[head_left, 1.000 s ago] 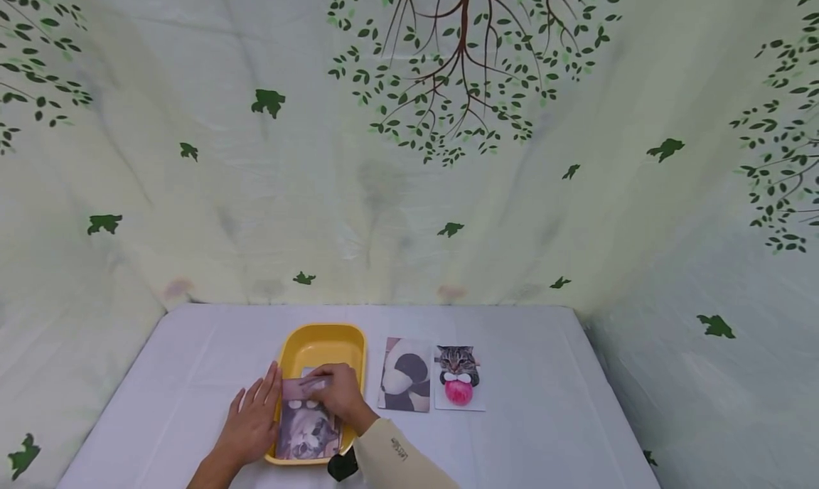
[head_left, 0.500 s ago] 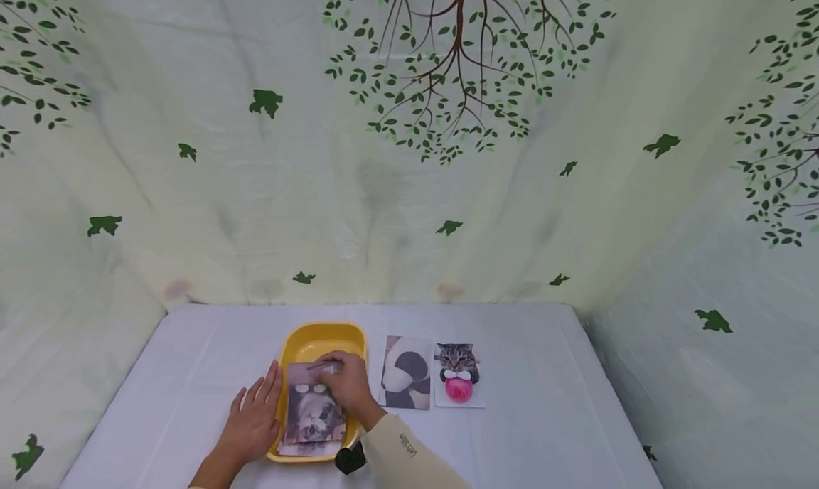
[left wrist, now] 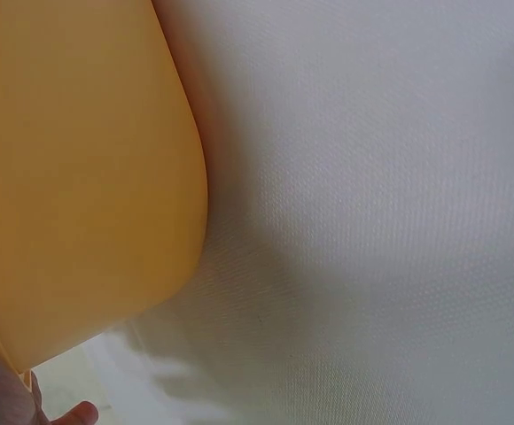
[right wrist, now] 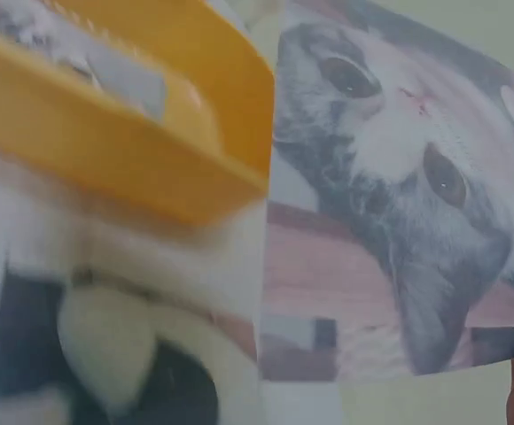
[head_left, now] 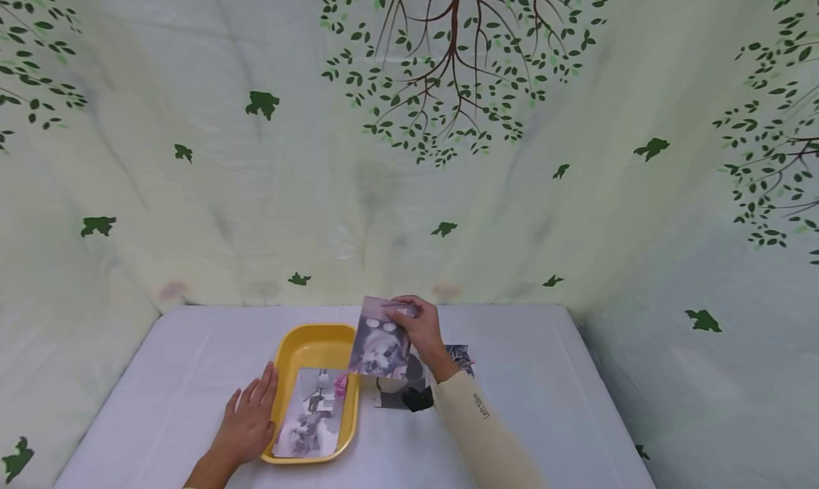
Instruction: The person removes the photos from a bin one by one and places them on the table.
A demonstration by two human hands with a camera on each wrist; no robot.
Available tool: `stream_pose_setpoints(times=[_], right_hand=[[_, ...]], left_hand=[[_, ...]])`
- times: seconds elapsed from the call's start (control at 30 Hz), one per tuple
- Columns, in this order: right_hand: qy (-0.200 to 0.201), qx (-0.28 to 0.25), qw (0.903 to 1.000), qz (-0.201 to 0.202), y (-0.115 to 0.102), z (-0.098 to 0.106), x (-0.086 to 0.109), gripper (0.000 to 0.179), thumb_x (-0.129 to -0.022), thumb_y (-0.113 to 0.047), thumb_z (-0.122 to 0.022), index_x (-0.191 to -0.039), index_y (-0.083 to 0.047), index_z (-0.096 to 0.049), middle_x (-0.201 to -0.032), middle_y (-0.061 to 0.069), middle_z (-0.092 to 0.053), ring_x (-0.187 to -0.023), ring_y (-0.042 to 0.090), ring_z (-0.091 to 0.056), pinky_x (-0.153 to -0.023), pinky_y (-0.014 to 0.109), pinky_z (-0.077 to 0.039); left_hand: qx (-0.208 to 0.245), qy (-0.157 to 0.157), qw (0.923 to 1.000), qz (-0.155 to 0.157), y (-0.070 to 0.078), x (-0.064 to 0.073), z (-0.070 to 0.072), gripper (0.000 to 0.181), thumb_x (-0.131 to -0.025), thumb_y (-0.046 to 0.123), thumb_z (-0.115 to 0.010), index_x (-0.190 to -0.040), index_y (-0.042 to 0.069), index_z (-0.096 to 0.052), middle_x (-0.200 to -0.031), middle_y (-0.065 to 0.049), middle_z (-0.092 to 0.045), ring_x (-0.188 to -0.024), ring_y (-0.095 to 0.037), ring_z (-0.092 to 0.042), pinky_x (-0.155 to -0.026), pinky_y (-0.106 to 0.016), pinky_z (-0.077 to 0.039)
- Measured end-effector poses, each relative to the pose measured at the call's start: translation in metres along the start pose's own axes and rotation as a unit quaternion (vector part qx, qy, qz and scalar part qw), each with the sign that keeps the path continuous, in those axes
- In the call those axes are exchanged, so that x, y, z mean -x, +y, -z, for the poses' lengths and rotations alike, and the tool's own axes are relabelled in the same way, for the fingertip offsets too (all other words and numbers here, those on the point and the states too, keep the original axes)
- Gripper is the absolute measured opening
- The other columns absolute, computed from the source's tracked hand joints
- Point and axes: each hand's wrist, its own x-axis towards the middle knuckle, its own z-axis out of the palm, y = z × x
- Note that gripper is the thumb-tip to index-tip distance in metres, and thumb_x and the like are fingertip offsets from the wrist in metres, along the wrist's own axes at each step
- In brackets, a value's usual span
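Showing: cat photo [head_left: 380,348] | upside-down grey-and-white face | pinkish top strip

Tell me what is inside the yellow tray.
The yellow tray holds a picture card, face up toward the near end, with a pink patch at its upper right. Whether more cards lie beneath is hidden; that card covers the spot.
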Motion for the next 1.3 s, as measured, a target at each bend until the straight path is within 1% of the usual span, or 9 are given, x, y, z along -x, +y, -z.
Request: stream_pose_setpoints(times=[0.2,0.27,0.43,0.7,0.83,0.97,1.07,1.13,1.3], right_hand=[[0.001,0.060,0.9982,-0.005,-0.026,0.068,-0.005,0.026,-0.085,-0.006,-0.071,-0.108,0.007,-0.067,-0.109,0.019,-0.066,-0.087,0.015,-0.063,-0.074,0.025,-0.052],[0.011,0.092,0.9957,-0.012,-0.025,0.091,-0.009,0.026,-0.085,-0.008,-0.072,-0.107,0.004,-0.068,-0.111,0.017,-0.066,-0.089,0.017,-0.062,-0.075,0.026,-0.051],[0.034,0.137,0.9885,-0.052,0.002,0.143,-0.013,0.027,-0.084,-0.016,-0.074,-0.108,-0.002,-0.070,-0.114,0.014,-0.064,-0.094,0.022,-0.061,-0.078,0.029,-0.051],[0.058,0.206,0.9681,-0.131,0.037,0.205,0.003,0.030,-0.086,-0.019,-0.072,-0.111,-0.004,-0.069,-0.119,0.014,-0.063,-0.105,0.026,-0.057,-0.090,0.039,-0.045],[0.058,0.224,0.9594,-0.161,0.049,0.225,0.012,0.030,-0.087,-0.021,-0.070,-0.112,-0.004,-0.068,-0.120,0.015,-0.062,-0.104,0.027,-0.056,-0.090,0.042,-0.045],[0.050,0.249,0.9520,-0.170,0.057,0.235,0.019,0.028,-0.087,-0.019,-0.070,-0.109,-0.002,-0.068,-0.119,0.017,-0.062,-0.106,0.029,-0.056,-0.092,0.045,-0.044],[0.045,0.267,0.9469,-0.174,0.063,0.238,0.024,0.025,-0.086,-0.016,-0.071,-0.106,-0.001,-0.069,-0.121,0.020,-0.060,-0.112,0.032,-0.052,-0.097,0.050,-0.041],[0.044,0.275,0.9448,-0.172,0.067,0.239,0.027,0.023,-0.087,-0.014,-0.070,-0.105,0.000,-0.069,-0.122,0.021,-0.060,-0.114,0.034,-0.051,-0.098,0.052,-0.039],[0.060,0.291,0.9429,-0.150,0.076,0.232,0.030,0.018,-0.085,-0.008,-0.070,-0.101,0.003,-0.070,-0.114,0.021,-0.064,-0.108,0.034,-0.054,-0.095,0.051,-0.042]], left_hand=[[0.001,-0.013,0.9999,0.008,0.001,-0.001,0.001,0.082,-0.082,0.010,-0.056,-0.150,-0.007,-0.013,-0.159,-0.016,-0.011,-0.132,-0.047,-0.030,-0.104,-0.068,-0.019],[0.003,-0.018,0.9998,0.012,0.002,-0.002,0.001,0.081,-0.082,0.010,-0.056,-0.149,-0.007,-0.014,-0.159,-0.017,-0.011,-0.132,-0.047,-0.030,-0.104,-0.068,-0.019],[0.006,-0.025,0.9995,0.016,0.004,-0.001,0.004,0.080,-0.082,0.010,-0.055,-0.149,-0.008,-0.015,-0.160,-0.017,-0.010,-0.132,-0.047,-0.029,-0.105,-0.068,-0.018],[0.013,-0.016,0.9997,0.016,0.007,0.000,0.008,0.079,-0.081,0.008,-0.055,-0.148,-0.008,-0.017,-0.159,-0.017,-0.011,-0.131,-0.047,-0.030,-0.104,-0.068,-0.019],[0.009,-0.019,0.9997,0.015,0.008,0.000,0.009,0.082,-0.081,0.009,-0.054,-0.150,-0.007,-0.012,-0.161,-0.015,-0.005,-0.132,-0.047,-0.029,-0.104,-0.068,-0.017],[0.002,-0.011,0.9999,0.011,0.007,-0.001,0.008,0.083,-0.081,0.009,-0.056,-0.150,-0.006,-0.011,-0.160,-0.016,-0.010,-0.131,-0.047,-0.031,-0.104,-0.068,-0.020],[0.003,-0.010,0.9999,0.011,0.006,-0.001,0.007,0.083,-0.081,0.009,-0.056,-0.150,-0.006,-0.012,-0.159,-0.017,-0.013,-0.131,-0.047,-0.032,-0.103,-0.069,-0.020],[0.005,-0.017,0.9997,0.014,0.007,-0.001,0.007,0.084,-0.082,0.009,-0.055,-0.151,-0.005,-0.009,-0.160,-0.016,-0.011,-0.131,-0.047,-0.030,-0.104,-0.068,-0.019],[0.002,-0.019,0.9997,0.015,0.007,0.000,0.007,0.084,-0.081,0.009,-0.055,-0.150,-0.006,-0.010,-0.159,-0.017,-0.011,-0.131,-0.047,-0.030,-0.104,-0.068,-0.019]])
